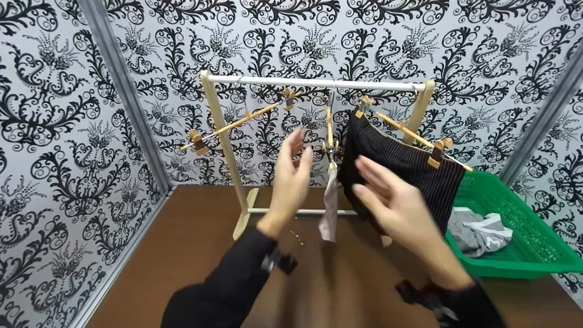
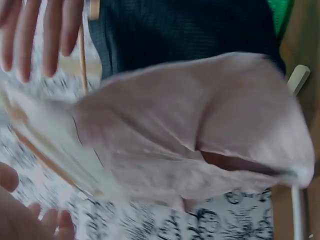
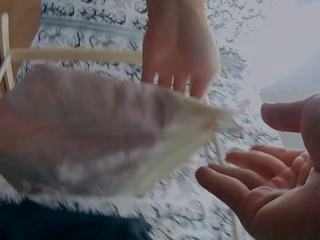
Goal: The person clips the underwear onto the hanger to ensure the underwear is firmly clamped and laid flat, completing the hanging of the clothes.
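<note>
Pale pink shorts [image 1: 329, 205] hang from the clips of the middle hanger [image 1: 329, 127], seen edge-on in the head view. A leg opening and a whitish waist part show in the left wrist view. My left hand [image 1: 291, 177] is raised just left of the shorts, fingers loosely extended and holding nothing. To their right, my right hand [image 1: 396, 200] is likewise relaxed, thumb apart from the fingers, in front of dark striped shorts [image 1: 405, 159]. Those are clipped at both ends to the right hanger [image 1: 405, 130]. Motion blurs the hands and pink shorts.
A wooden rack with a white rail [image 1: 291, 82] stands on the brown table [image 1: 182, 264]. At its left hangs a bare clip hanger [image 1: 241, 120]. A green basket [image 1: 537, 269] at the right holds grey-and-white cloth [image 1: 478, 232]. Patterned walls stand behind.
</note>
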A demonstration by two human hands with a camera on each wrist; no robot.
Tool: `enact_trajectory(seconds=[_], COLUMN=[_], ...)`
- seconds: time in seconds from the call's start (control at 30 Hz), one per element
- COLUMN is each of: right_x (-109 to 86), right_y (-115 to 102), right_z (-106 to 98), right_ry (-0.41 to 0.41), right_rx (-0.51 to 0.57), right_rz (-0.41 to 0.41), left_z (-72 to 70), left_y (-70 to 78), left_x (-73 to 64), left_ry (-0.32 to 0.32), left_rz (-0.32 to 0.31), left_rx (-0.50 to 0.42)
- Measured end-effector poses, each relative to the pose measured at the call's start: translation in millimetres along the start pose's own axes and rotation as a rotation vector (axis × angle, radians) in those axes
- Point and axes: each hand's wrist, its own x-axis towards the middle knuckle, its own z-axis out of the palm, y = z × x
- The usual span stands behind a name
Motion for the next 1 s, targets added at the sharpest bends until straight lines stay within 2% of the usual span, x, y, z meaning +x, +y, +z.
enact_trajectory(seconds=[0.17, 0.23, 0.33, 0.47, 0.57, 0.63, 0.73, 0.83, 0.93, 1.0], right_x=[-22.7, -29.9, -37.5, -45.1, -48.6, -48.6, -45.5, -38.3, -24.6, -13.1], right_y=[-1.6, 1.6, 13.2, 41.1, 74.2, 101.1, 142.1, 176.3, 196.6, 204.0], right_z=[-51.7, -73.3, -103.3, -133.1, -149.2, -158.6, -170.3, -178.6, -187.3, -193.5], right_ry=[0.021, 0.044, 0.072, 0.095, 0.073, 0.022, -0.098, -0.238, -0.360, -0.415], right_rx=[-0.107, -0.122, -0.163, -0.281, -0.388, -0.460, -0.516, -0.560, -0.595, -0.612], right_rz=[-0.114, -0.118, -0.072, 0.079, 0.179, 0.215, 0.280, 0.367, 0.453, 0.472], left_z=[13.6, 21.5, 34.7, 56.1, 76.9, 94.0, 124.4, 155.5, 185.5, 204.9], left_y=[16.8, 24.0, 33.0, 35.4, 30.6, 24.6, 12.3, -2.9, -18.5, -28.0], left_x=[-37.2, -48.8, -64.4, -77.0, -83.1, -87.5, -94.7, -99.8, -101.1, -100.3], left_ry=[0.045, 0.044, 0.028, -0.012, -0.100, -0.180, -0.312, -0.454, -0.584, -0.655], left_rz=[0.505, 0.666, 0.800, 0.881, 0.889, 0.873, 0.804, 0.670, 0.469, 0.329], left_rx=[0.192, 0.256, 0.357, 0.438, 0.428, 0.422, 0.436, 0.468, 0.491, 0.536])
